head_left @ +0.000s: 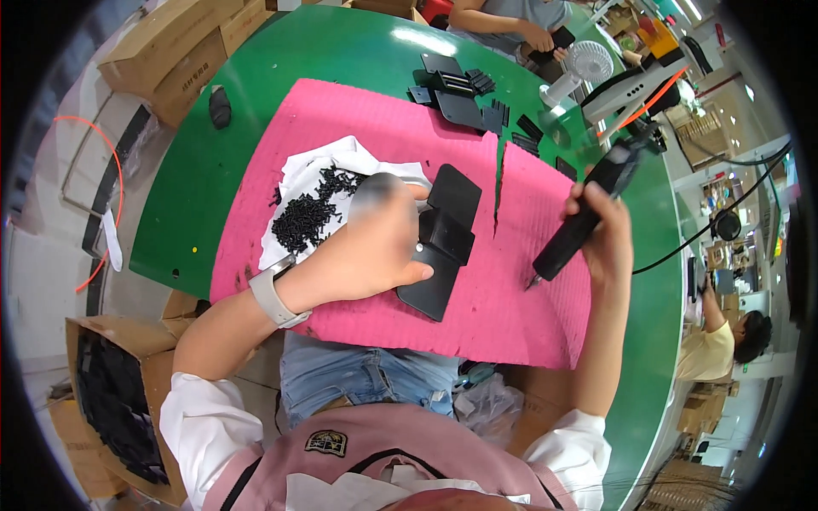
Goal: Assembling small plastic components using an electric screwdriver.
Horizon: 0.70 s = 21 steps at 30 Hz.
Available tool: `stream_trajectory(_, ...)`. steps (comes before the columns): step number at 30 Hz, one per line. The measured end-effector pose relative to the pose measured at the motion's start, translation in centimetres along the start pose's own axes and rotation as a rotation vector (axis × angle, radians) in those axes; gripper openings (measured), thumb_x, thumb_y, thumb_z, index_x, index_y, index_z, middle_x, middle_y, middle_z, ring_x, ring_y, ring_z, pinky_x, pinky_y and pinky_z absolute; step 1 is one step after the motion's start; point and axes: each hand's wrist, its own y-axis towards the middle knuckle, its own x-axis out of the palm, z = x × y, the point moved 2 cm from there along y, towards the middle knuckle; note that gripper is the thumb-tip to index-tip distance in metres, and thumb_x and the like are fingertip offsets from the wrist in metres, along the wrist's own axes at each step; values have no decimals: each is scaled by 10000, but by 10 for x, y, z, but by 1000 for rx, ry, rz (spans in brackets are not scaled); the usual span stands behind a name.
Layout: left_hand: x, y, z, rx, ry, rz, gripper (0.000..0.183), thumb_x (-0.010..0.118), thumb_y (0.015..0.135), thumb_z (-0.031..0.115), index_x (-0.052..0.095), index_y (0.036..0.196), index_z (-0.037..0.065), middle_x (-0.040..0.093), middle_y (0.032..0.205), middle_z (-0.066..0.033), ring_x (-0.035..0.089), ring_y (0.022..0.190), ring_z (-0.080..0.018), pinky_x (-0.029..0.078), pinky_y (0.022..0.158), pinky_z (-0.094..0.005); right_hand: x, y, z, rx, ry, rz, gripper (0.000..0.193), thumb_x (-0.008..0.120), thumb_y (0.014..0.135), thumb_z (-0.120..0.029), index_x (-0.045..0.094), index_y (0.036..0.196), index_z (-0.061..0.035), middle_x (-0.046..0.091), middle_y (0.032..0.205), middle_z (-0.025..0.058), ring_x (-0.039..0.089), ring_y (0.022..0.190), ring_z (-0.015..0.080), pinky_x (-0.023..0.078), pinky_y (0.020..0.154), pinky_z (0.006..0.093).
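My left hand (pixel 362 251) is closed on a black hinged stand (pixel 451 236) with two flat plates. The thumb presses near its lower plate, and the fingers reach the middle joint; part of this hand is blurred. My right hand (pixel 609 230) grips a black electric screwdriver (pixel 567 244) to the right of the stand. Its tip points down toward the pink corrugated sheet (pixel 503 315), apart from the stand. Beside my left hand, a heap of small black screw-like pieces (pixel 300 225) lies on a white cloth (pixel 348 151).
More black plates and strips (pixel 460 109) lie at the far edge of the green table (pixel 183 226). A white fan (pixel 588 64) stands at the far right, near another person's hand (pixel 537 37). At lower left sits a cardboard box (pixel 158 375) of black parts.
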Motion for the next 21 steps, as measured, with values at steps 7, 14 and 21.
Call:
stream_trajectory(7, -16, -8, 33, 120, 3, 93, 389, 563, 771, -66, 410, 1116, 31, 368, 693, 40, 343, 544, -5, 260, 494, -184, -4, -20, 1, -2, -1613, 269, 491, 769, 724, -260, 561, 1095, -15, 624, 919, 127, 625, 827, 250, 496, 682, 313)
stream_trajectory(14, -12, -31, 71, 458, 522, 2, 401, 630, 733, -32, 462, 1089, 42, 464, 622, -20, 481, 500, -141, 357, 486, -285, 113, -64, -19, -1016, -1349, -708, 656, 796, 536, -192, 545, 1126, -57, 570, 1131, 130, 529, 1100, 293, 421, 898, 429)
stream_trajectory(21, -45, -87, 71, 699, 737, 792, 619, 799, 649, 149, 472, 1155, 12, 544, 997, -98, 555, 910, -203, 450, 830, -315, 145, -62, 7, -786, -904, -849, 432, 763, 649, -173, 525, 983, -40, 587, 729, 119, 618, 642, 308, 477, 552, 380)
